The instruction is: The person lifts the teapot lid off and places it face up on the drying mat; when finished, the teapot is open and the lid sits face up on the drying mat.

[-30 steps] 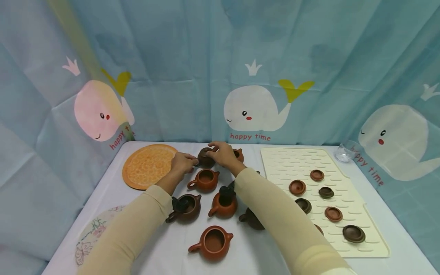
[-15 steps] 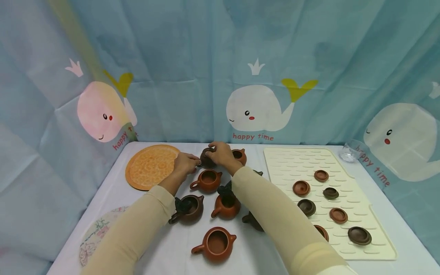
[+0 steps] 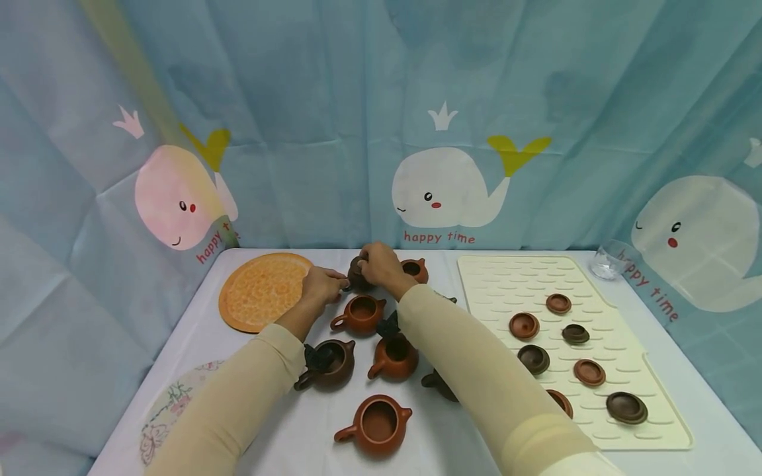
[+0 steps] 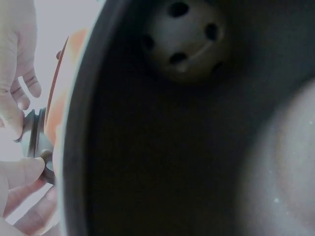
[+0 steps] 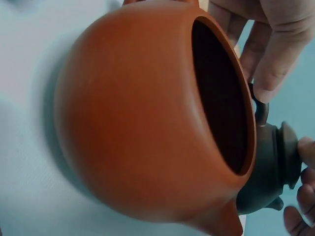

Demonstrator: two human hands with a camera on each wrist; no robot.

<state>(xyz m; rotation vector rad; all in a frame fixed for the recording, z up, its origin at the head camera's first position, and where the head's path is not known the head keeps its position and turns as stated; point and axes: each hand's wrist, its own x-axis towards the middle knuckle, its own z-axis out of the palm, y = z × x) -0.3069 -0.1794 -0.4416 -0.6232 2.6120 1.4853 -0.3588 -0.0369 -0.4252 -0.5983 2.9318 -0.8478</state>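
At the back of the table a dark brown teapot (image 3: 360,282) stands between my hands. My left hand (image 3: 321,287) pinches its looped handle (image 5: 262,112) between thumb and fingers. Over the teapot's top, my right hand (image 3: 382,264) holds its dark lid (image 5: 290,153) by the fingertips, the lid right at the mouth. The fingers hide the lid's knob. A lidless reddish teapot (image 3: 363,315) sits just in front of the dark one. Near the left wrist camera, a dark pot interior (image 4: 162,137) with a holed strainer fills most of the view.
More lidless teapots stand around, including a reddish one (image 3: 378,426) in front and a brown one (image 3: 333,370) under my left wrist. Several lids lie on a cream mat (image 3: 506,277) at right, beside a clear glass (image 3: 607,261). At left are a round orange mat (image 3: 262,294) and a floral mat (image 3: 178,393).
My right hand's fingers have drawn closer together over the lid. The left hand stays at the handle. The whole head view has shifted slightly.
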